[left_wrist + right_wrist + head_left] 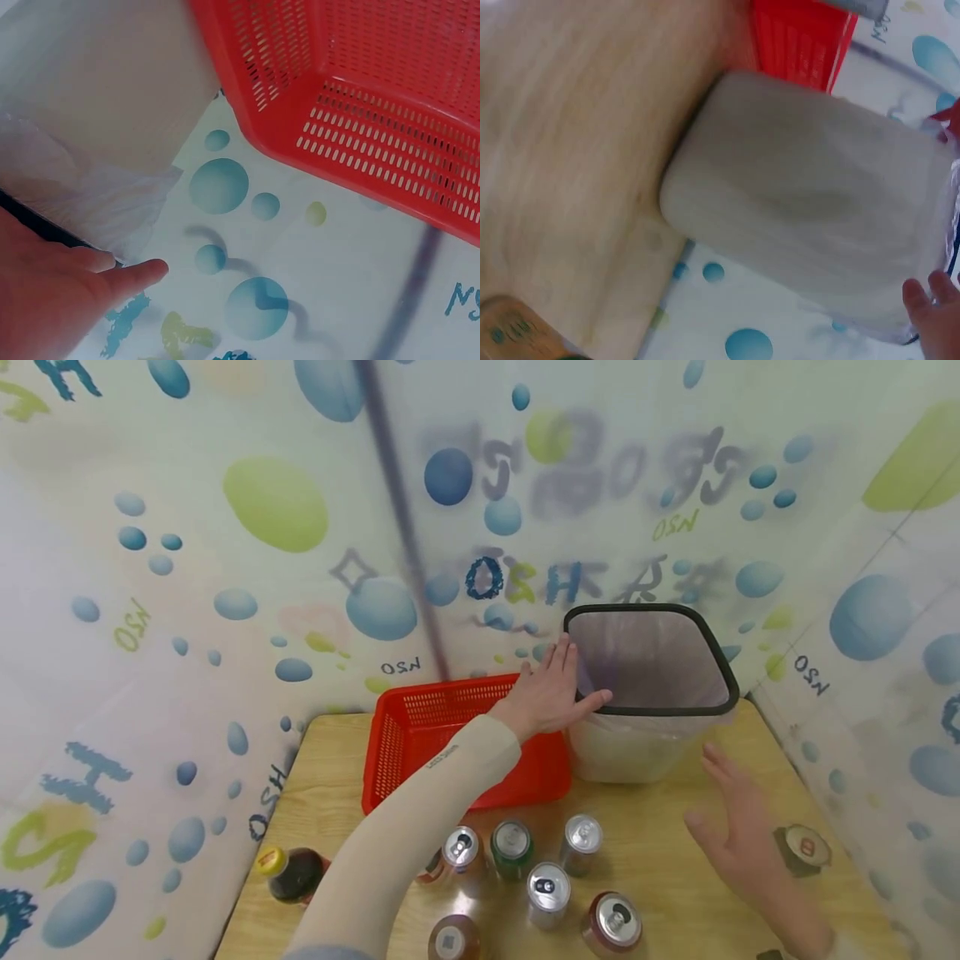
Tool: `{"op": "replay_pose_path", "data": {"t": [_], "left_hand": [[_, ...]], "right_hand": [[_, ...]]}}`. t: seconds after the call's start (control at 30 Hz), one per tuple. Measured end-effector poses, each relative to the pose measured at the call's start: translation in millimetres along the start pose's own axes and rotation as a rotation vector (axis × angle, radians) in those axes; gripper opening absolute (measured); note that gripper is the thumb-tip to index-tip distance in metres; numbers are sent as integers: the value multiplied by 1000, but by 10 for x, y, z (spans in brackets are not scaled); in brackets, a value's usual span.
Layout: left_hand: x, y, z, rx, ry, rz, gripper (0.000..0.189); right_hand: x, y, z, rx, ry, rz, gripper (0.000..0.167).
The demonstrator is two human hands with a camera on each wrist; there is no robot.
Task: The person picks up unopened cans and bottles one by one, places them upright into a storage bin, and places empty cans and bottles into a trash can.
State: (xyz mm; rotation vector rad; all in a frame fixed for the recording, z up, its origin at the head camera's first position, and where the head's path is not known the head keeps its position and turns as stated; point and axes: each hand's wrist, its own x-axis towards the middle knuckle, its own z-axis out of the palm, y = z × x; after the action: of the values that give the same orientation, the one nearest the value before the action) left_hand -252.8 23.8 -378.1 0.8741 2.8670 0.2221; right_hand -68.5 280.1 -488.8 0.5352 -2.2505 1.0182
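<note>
A pale waste bin (pixel 626 752) with a black rim and a thin plastic liner stands at the back right of the table. My left hand (pixel 547 689) lies at the left edge of its rim, fingers extended and thumb spread over the front corner. In the left wrist view, the same fingers (pixel 127 279) show beside the liner and the dark rim. My right hand (pixel 738 835) is in front of the bin's right side, holding nothing, with thumb and fingers apart. The right wrist view has its fingertips (pixel 922 292) overlapping the bin near the rim.
Left of the bin sits a red perforated basket (pixel 472 797). Several drink cans, including a green one (pixel 512 847) and a dark red one (pixel 613 922), stand in front. A dark bottle with a yellow cap (pixel 296 872) is at left; another can (pixel 802 850) is far right.
</note>
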Motion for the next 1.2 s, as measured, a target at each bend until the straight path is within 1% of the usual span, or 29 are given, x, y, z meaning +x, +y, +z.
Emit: {"op": "replay_pose_path", "data": {"t": [0.07,0.13,0.23,0.3,0.37,0.4,0.5,0.6,0.63,0.7,0.73,0.8,0.87,0.9,1.0,1.03,1.13,1.2], "left_hand": [[-5,-1,-1,-4,3,-1,99],[-4,-2,5,-7,7,-3,99],[1,1,20,0,9,-8,99],[4,10,24,4,8,-9,100],[8,14,28,7,6,-9,100],[7,15,26,7,4,-9,99],[2,13,24,12,7,-11,99],[-4,9,23,20,13,-11,98],[-6,7,24,23,15,-12,98],[-9,7,24,27,11,-12,98],[-10,6,25,28,11,-11,98],[-12,6,26,29,9,-12,98],[-16,6,25,32,10,-13,98],[-17,6,26,34,11,-15,98],[-9,1,32,40,19,-19,99],[-8,0,32,36,21,-19,99],[4,-5,45,21,24,-16,99],[6,-5,53,9,21,-13,99]], "right_hand": [[-70,-20,41,75,-67,-9,64],[-127,-37,90,132,-95,-37,65],[-186,-59,171,183,-105,-99,69],[-223,-78,210,205,-111,-122,71],[-268,-99,229,219,-145,-104,72],[-292,-113,235,225,-174,-87,72],[-362,-161,255,223,-293,-41,75],[-429,-233,284,160,-452,29,83],[-450,-260,298,139,-502,50,84],[-498,-317,326,125,-615,131,80],[-517,-343,340,129,-674,185,79],[-546,-377,378,173,-765,269,76],[-561,-406,412,232,-842,390,74],[-559,-416,430,259,-868,432,77],[-545,-456,497,343,-937,611,81],[-544,-463,521,365,-955,657,83],[-578,-456,601,435,-991,750,86],[-626,-430,642,451,-996,756,87]]}}
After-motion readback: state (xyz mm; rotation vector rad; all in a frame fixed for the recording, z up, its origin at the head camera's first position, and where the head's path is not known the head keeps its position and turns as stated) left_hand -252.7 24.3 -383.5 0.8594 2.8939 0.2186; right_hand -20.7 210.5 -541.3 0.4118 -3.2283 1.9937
